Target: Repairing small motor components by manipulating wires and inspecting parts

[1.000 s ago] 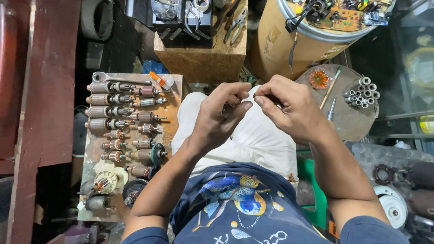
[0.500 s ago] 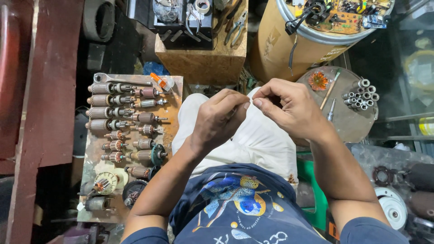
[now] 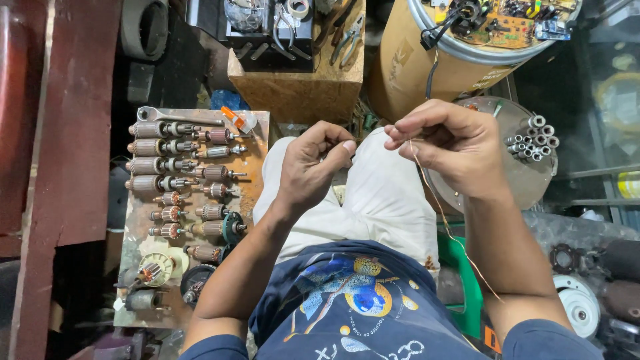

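Hands that were pinched together a second ago have drawn apart over the lap: the right hand pinches a thin copper wire trailing toward the near right, while the left hand curls closed, contents unclear, beside a board of motor armatures.

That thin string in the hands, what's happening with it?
It's a thin copper-coloured wire. The person sits above a cluttered floor and pinches its upper end in the right hand; the rest trails down past the forearm. The left hand is curled close by, fingertips pinched, and whether it holds the wire cannot be told. To the left, a rusty board holds rows of small motor armatures.
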